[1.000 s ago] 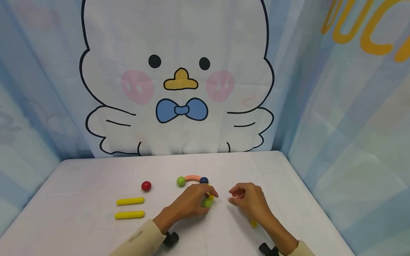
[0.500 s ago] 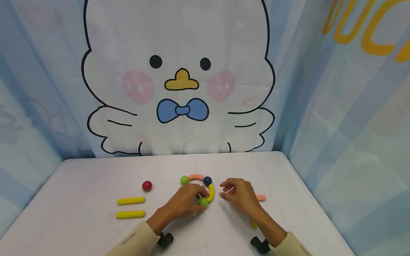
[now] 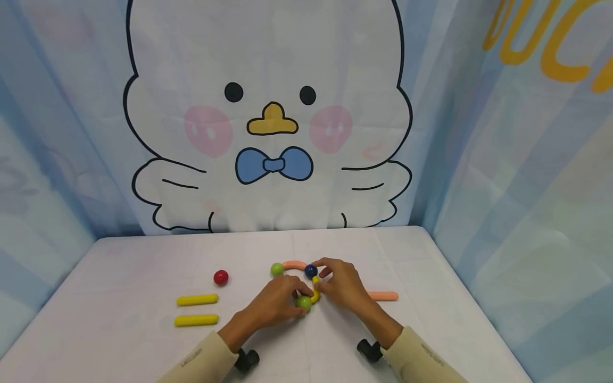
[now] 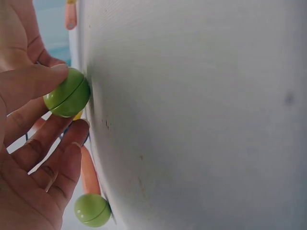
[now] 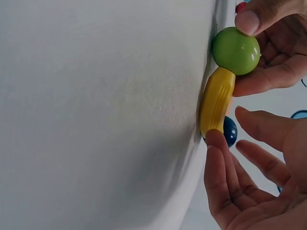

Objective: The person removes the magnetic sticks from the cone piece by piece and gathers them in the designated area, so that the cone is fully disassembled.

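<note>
My left hand (image 3: 275,300) pinches a green ball (image 4: 69,93) low over the table with thumb and fingers. Joined to that ball is a curved yellow rod (image 5: 218,100), whose far end meets a dark blue ball (image 3: 311,271). From there a curved orange rod (image 3: 294,264) runs left to another green ball (image 3: 276,269). My right hand (image 3: 342,284) reaches in from the right with fingers apart. Its fingertips are right at the blue ball and the yellow rod's end. In the right wrist view, a fingertip overlaps the rod's lower end.
Two straight yellow rods (image 3: 197,300) lie at the left, with a red ball (image 3: 221,277) beyond them. A straight orange rod (image 3: 385,296) lies behind my right forearm. The white table (image 3: 119,276) ends at a printed curtain (image 3: 273,202).
My right hand has moved left to the blue ball and yellow rod, exposing more of the orange rod. My left hand shifted slightly left with the green ball, then stayed there.
</note>
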`<state>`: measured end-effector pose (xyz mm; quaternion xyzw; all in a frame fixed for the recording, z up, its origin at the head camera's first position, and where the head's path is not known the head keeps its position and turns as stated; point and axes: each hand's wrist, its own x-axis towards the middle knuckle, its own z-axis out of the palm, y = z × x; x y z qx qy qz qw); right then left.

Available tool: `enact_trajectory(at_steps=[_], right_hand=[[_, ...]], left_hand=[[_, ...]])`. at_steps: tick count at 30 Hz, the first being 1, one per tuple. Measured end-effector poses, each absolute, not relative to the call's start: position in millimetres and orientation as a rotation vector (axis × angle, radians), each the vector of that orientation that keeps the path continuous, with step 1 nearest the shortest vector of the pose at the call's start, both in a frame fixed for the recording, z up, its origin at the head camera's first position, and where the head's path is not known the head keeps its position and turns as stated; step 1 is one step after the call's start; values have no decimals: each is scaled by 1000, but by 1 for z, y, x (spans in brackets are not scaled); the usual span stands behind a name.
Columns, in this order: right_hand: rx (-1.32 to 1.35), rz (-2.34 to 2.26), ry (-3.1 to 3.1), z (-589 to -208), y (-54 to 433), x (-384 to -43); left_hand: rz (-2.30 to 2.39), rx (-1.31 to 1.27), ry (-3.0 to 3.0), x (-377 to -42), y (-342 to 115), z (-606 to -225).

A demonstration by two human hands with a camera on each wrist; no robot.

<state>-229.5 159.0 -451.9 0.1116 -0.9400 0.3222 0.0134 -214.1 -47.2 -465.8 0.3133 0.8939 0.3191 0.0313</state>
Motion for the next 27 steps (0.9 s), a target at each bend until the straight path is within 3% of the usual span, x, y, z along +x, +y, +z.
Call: enact_trajectory(at_steps=[17, 27], right_hand=[[297, 938, -2958, -455, 151, -230], [276, 920, -2970, -455, 148, -229]], left_hand=[[884, 924, 2720, -209, -52, -463], [942, 847, 2742, -197, -81, -448]])
